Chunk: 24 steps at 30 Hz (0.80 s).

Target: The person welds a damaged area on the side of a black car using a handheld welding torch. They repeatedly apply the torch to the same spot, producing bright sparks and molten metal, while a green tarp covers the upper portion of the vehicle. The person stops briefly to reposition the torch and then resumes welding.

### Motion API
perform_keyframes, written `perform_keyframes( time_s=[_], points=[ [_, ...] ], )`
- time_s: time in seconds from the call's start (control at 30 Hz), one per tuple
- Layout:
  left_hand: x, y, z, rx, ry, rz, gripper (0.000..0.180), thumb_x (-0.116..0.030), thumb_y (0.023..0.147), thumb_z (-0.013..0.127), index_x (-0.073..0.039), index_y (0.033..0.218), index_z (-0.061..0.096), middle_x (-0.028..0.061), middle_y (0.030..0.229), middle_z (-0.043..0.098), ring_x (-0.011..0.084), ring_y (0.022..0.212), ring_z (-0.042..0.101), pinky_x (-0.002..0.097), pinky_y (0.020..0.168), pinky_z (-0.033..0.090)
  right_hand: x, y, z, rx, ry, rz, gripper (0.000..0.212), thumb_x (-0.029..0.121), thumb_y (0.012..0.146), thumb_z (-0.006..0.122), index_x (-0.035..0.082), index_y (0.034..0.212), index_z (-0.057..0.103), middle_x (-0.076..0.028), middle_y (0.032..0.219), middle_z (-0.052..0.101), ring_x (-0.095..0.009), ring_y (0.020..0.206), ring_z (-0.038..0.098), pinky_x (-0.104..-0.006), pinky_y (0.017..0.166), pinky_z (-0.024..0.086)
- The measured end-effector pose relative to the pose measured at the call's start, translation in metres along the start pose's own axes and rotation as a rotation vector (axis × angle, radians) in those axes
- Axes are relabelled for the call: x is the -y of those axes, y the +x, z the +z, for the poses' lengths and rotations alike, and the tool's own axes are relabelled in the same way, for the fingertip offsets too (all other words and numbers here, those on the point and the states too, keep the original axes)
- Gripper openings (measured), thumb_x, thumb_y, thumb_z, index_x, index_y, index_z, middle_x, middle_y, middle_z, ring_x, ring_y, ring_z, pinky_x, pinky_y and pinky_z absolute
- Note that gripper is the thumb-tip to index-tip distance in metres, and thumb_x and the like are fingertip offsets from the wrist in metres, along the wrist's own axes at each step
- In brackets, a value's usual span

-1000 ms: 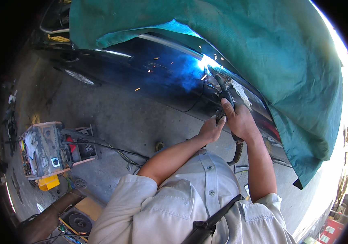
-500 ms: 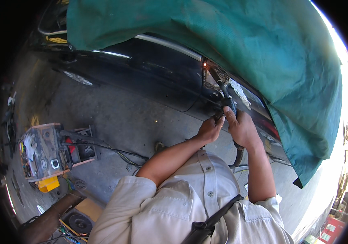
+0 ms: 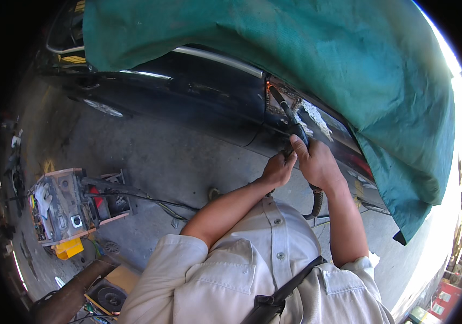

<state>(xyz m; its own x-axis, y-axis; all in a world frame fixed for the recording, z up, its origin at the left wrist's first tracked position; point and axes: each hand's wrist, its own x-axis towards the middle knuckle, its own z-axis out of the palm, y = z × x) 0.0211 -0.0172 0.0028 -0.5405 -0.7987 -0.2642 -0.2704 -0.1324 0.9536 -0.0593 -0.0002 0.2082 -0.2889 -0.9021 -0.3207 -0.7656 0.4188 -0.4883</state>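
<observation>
My right hand [image 3: 317, 162] is wrapped around the handle of a black welding torch [image 3: 289, 116]. The torch nozzle points up at a small orange glowing spot on the side panel of a black car [image 3: 198, 92]. My left hand [image 3: 278, 168] steadies the torch just below the right hand, fingers closed on it. The torch's black hose [image 3: 315, 200] loops down under my right wrist. A large green tarp [image 3: 295, 48] covers the car's upper part above the weld spot.
A welding machine [image 3: 71, 202] with cables stands on the grey concrete floor at the left, with a yellow box beside it. A car wheel [image 3: 101, 108] shows at the far left. A round speaker-like object [image 3: 109, 294] lies at the lower left.
The bright blue arc and sparks seen one second ago are gone; only a small orange glow remains. Both hands stay on the torch, shifted slightly down.
</observation>
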Motion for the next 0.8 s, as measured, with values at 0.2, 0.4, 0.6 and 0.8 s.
perform_keyframes(
  time_s=[0.2, 0.4, 0.6, 0.8],
  points=[
    [-0.001, 0.001, -0.001, 0.006, -0.005, -0.002, 0.061, -0.055, 0.107, 0.043, -0.002, 0.127, 0.065, 0.0228, 0.117, 0.073, 0.0417, 0.112, 0.068, 0.0453, 0.093, 0.051, -0.009, -0.010, 0.001, -0.030, 0.034, 0.000, 0.066, 0.054, 0.105, 0.052, -0.010, 0.094, 0.067, -0.038, 0.088, 0.065, -0.057, 0.096, 0.063, -0.0545, 0.083, 0.050],
    [0.000, 0.000, 0.000, -0.003, -0.010, -0.008, 0.061, -0.056, 0.108, 0.044, -0.001, 0.126, 0.065, 0.0246, 0.118, 0.072, 0.0440, 0.116, 0.066, 0.0461, 0.095, 0.051, -0.029, -0.035, 0.000, -0.039, 0.103, 0.052, 0.061, 0.051, 0.106, 0.052, -0.009, 0.101, 0.063, -0.034, 0.083, 0.065, -0.056, 0.089, 0.062, -0.0528, 0.079, 0.050],
    [-0.003, -0.004, 0.002, -0.062, 0.029, -0.011, 0.065, -0.059, 0.107, 0.042, 0.000, 0.120, 0.066, 0.0259, 0.107, 0.072, 0.0465, 0.111, 0.066, 0.0476, 0.091, 0.051, -0.054, -0.080, 0.001, -0.054, 0.224, 0.141, 0.061, 0.054, 0.106, 0.054, -0.006, 0.106, 0.063, -0.027, 0.073, 0.063, -0.049, 0.074, 0.062, -0.0501, 0.071, 0.049],
    [-0.002, -0.002, 0.010, -0.118, 0.030, -0.019, 0.067, -0.062, 0.106, 0.043, 0.001, 0.109, 0.066, 0.0228, 0.096, 0.070, 0.0424, 0.097, 0.067, 0.0473, 0.085, 0.050, -0.087, -0.106, 0.006, -0.102, 0.229, 0.139, 0.063, 0.057, 0.104, 0.054, -0.005, 0.106, 0.062, -0.026, 0.072, 0.063, -0.049, 0.071, 0.062, -0.0510, 0.068, 0.048]
  ],
)
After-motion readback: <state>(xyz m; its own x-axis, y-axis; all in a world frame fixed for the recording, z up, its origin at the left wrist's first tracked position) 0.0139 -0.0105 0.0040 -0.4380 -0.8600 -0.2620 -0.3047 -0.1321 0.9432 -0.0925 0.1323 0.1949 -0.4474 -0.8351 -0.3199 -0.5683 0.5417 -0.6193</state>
